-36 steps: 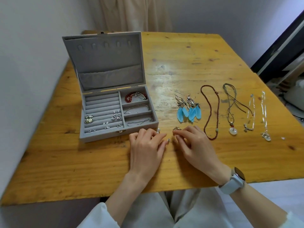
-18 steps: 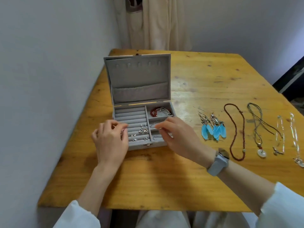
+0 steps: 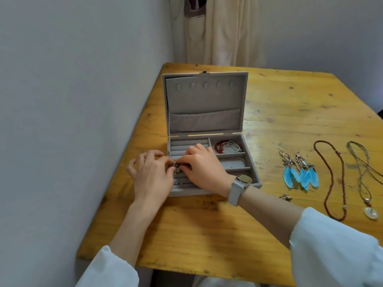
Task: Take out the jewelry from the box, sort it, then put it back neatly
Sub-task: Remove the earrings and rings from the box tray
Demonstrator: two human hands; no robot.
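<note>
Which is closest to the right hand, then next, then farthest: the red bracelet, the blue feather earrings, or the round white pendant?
From the right hand:
1. Red bracelet, in the box's top right compartment.
2. Blue feather earrings, on the table right of the box.
3. Round white pendant, far right.

Both hands now work over the ring-roll section on the left of the open grey velvet jewelry box [image 3: 209, 162], where a second ago they lay on the yellow wooden desk [image 3: 207, 235] in front of it. The left hand [image 3: 151, 175] and the right hand [image 3: 205, 166] now meet, their fingers [image 3: 182, 160] pinching a small silver earring [image 3: 176, 167] between them above the rolls; half a second ago they were apart. A small gold-coloured trinket [image 3: 286, 197] now lies uncovered on the desk near the pair of blue feather earrings [image 3: 300, 172].
</note>
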